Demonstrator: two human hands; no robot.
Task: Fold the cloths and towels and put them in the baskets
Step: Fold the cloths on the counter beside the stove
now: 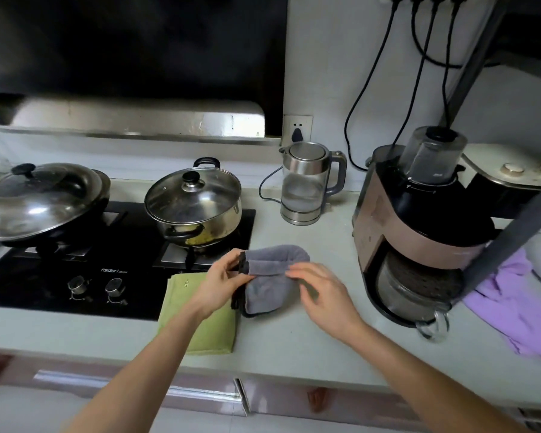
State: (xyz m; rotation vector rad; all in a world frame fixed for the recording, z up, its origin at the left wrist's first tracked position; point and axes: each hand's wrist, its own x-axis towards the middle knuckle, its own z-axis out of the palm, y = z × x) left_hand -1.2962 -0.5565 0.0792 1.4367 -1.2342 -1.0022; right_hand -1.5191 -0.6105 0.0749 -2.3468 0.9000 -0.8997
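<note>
A grey towel [270, 276] with a black trim lies partly folded on the pale counter in front of me. My left hand [222, 281] pinches its black-edged left corner and lifts it. My right hand [320, 290] grips the towel's right side, fingers curled over the fold. A folded green cloth [205, 326] lies flat on the counter under my left wrist, overlapping the stove's edge. A crumpled purple cloth [512, 310] lies at the right, beside the appliance. No basket is in view.
A black gas stove [75, 276] carries a lidded wok [41, 201] and a steel pot [197, 207]. A kettle [306, 182] stands behind the towel. A pink-and-black appliance [419, 232] with a glass jug stands right. A grey shelf leg [506, 245] crosses at right.
</note>
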